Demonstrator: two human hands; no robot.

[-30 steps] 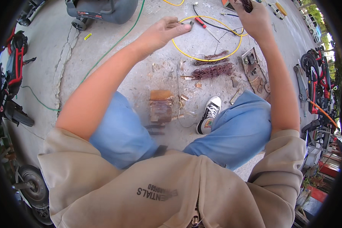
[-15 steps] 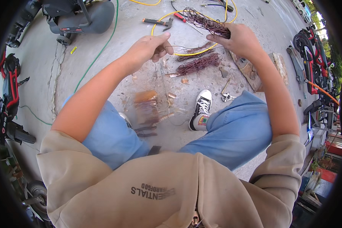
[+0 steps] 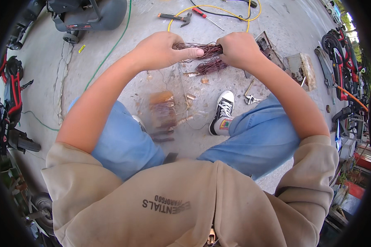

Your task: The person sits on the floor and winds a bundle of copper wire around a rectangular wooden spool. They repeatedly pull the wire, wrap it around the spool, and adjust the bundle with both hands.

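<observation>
A loose bundle of thin reddish-brown wire [image 3: 208,50] stretches level between my two hands, above the concrete floor. My left hand [image 3: 163,51] is closed round its left end, with the thumb lying along the strands. At the other end, my right hand [image 3: 240,50] grips it, knuckles up, the fingertips hidden from view. Just below the held bundle, a second reddish-brown wire bundle [image 3: 211,66] lies on the floor, partly covered by the first.
Beyond my hands lie a hammer [image 3: 177,18], a red-handled screwdriver [image 3: 206,17] and a yellow hose [image 3: 218,7]. An adjustable wrench [image 3: 252,99] rests by my right shoe [image 3: 222,111]. A worn metal box [image 3: 301,72] stands right; an air compressor [image 3: 99,16] stands far left.
My right hand has brought the wire bundle down and left from the far side. My left hand, which was pinching a loose strand, now wraps round the bundle's left end.
</observation>
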